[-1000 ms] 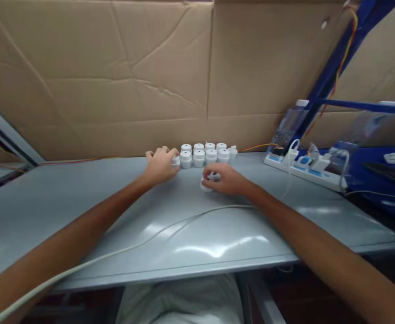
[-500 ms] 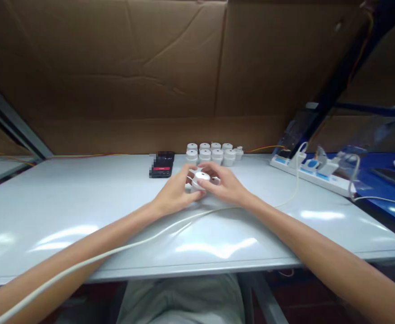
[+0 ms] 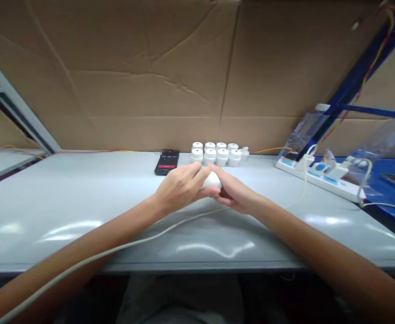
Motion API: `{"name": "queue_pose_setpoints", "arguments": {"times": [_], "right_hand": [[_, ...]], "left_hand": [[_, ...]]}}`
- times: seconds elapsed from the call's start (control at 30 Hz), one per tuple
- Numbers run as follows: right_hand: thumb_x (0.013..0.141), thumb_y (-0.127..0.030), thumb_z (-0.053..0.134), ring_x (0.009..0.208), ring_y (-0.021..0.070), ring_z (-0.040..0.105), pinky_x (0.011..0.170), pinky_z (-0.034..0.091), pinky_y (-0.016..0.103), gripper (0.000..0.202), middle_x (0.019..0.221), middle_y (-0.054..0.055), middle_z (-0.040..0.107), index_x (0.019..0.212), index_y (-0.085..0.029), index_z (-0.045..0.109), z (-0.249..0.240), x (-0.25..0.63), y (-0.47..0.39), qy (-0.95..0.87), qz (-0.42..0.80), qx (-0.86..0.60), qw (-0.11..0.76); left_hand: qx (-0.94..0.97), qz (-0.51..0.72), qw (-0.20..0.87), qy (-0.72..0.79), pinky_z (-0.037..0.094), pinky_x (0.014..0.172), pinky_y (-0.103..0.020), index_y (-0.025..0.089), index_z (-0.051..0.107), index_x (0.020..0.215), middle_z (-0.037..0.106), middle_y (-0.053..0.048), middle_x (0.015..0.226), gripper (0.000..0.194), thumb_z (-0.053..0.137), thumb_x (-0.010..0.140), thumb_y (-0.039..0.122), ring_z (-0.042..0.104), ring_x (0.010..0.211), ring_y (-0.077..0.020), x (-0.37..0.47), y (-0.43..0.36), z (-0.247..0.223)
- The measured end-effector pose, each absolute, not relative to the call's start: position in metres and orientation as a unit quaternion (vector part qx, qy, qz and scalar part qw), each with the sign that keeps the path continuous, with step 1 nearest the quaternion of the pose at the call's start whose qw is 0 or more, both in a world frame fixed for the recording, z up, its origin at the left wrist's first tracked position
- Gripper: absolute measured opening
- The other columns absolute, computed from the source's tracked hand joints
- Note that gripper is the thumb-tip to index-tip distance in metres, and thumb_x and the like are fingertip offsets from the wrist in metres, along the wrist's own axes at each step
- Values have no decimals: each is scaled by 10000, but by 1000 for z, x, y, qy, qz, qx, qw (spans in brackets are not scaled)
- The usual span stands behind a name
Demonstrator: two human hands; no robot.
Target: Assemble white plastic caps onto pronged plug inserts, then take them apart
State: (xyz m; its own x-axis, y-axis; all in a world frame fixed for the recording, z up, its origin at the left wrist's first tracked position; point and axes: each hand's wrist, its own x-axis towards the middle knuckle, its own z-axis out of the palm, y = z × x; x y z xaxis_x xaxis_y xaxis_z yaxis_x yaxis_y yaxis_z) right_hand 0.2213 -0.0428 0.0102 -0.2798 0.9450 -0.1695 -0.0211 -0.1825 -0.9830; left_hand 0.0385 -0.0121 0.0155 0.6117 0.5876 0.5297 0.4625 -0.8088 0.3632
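Between my two hands is a small white round plastic device (image 3: 212, 180), held just above the table, its smooth curved side showing. My left hand (image 3: 183, 185) is closed over its left side, with the fingers across the top and the thumb along the near edge. From the right, my right hand (image 3: 235, 191) grips it, fingers curled partly underneath. Much of the device is hidden by the fingers. Just beyond stand several similar white round devices (image 3: 222, 156) in two rows, each with a small dark mark on top. Small white parts (image 3: 244, 153) lie at the right end of the rows.
A black phone (image 3: 167, 162) showing a timer lies left of the rows. A white cable (image 3: 180, 223) runs across the table and over my left forearm. On the right is a power strip (image 3: 322, 180) with plugs. A cardboard wall (image 3: 143, 99) rises behind.
The device has been turned, so its marked top no longer shows. My left hand has moved over it and my right hand has closed around its right side. The whole view has shifted slightly.
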Motion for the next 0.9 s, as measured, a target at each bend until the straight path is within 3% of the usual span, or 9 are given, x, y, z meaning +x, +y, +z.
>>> {"name": "queue_pose_setpoints", "arguments": {"times": [0.07, 0.13, 0.23, 0.3, 0.37, 0.43, 0.5, 0.63, 0.9], "right_hand": [[931, -775, 457, 374, 86, 333, 345, 186, 226, 584, 516, -38, 483, 759, -226, 555, 6, 222, -41, -541, 568, -455, 422], [936, -731, 516, 454, 122, 456, 411, 346, 252, 517, 599, -20, 547, 887, -226, 616, 4, 224, -40, -626, 442, -443, 466], [894, -499, 733, 826, 222, 658, 750, 555, 370, 335, 948, 56, 700, 1127, -268, 665, 7, 230, -38, -776, 172, -377, 476], [898, -325, 733, 1059, 266, 651, 939, 535, 437, 242, 1156, 84, 680, 1134, -296, 692, 12, 238, -35, -815, 33, -336, 470], [907, -214, 662, 1126, 275, 631, 987, 519, 457, 194, 1189, 92, 645, 1074, -293, 723, 17, 254, -28, -802, -55, -340, 487], [851, -177, 664, 1140, 298, 619, 990, 518, 477, 241, 1177, 100, 628, 1060, -270, 739, 20, 281, -17, -766, -106, -403, 490], [772, -169, 671, 1151, 331, 615, 998, 513, 505, 303, 1160, 105, 637, 1054, -245, 751, 19, 315, -1, -729, -121, -493, 459], [714, -210, 674, 1111, 356, 647, 1016, 494, 491, 390, 1102, 155, 724, 1096, -180, 746, 2, 374, 27, -627, -72, -684, 365], [696, -304, 726, 1013, 328, 711, 891, 544, 408, 446, 1115, 153, 758, 1112, -149, 697, -22, 385, 38, -600, 24, -749, 280]], "left_hand": [[846, 366, 183, 343, 474, 749, -328, 210, 615, 996, 616, -56, 827, 516, 662, 850, 702, 616, 777, -229, 41, -14, 18], [777, 417, 294, 368, 419, 632, -282, 223, 554, 909, 552, -8, 737, 533, 633, 843, 746, 545, 663, -173, 45, -14, 19], [669, 421, 472, 390, 261, 455, -247, 233, 458, 770, 368, 44, 590, 613, 446, 886, 834, 337, 474, -110, 49, -12, 18], [578, 383, 594, 409, 153, 403, -232, 237, 425, 725, 239, 81, 532, 620, 430, 893, 833, 173, 404, -75, 48, -7, 18], [481, 358, 681, 421, 122, 384, -214, 230, 434, 715, 193, 103, 503, 573, 502, 906, 766, 96, 380, -51, 44, -1, 17], [435, 368, 704, 424, 151, 367, -201, 217, 479, 734, 246, 95, 488, 488, 529, 944, 656, 135, 360, -48, 40, 5, 16], [417, 402, 708, 404, 246, 374, -193, 204, 542, 792, 409, 56, 536, 347, 572, 950, 511, 305, 387, -66, 36, 10, 15], [419, 415, 724, 357, 474, 540, -246, 181, 606, 831, 642, -28, 755, 127, 570, 874, 296, 591, 629, -131, 35, 14, 13], [522, 354, 704, 326, 518, 774, -298, 178, 669, 828, 684, -31, 931, 145, 684, 684, 190, 647, 862, -167, 36, 5, 11]]}}
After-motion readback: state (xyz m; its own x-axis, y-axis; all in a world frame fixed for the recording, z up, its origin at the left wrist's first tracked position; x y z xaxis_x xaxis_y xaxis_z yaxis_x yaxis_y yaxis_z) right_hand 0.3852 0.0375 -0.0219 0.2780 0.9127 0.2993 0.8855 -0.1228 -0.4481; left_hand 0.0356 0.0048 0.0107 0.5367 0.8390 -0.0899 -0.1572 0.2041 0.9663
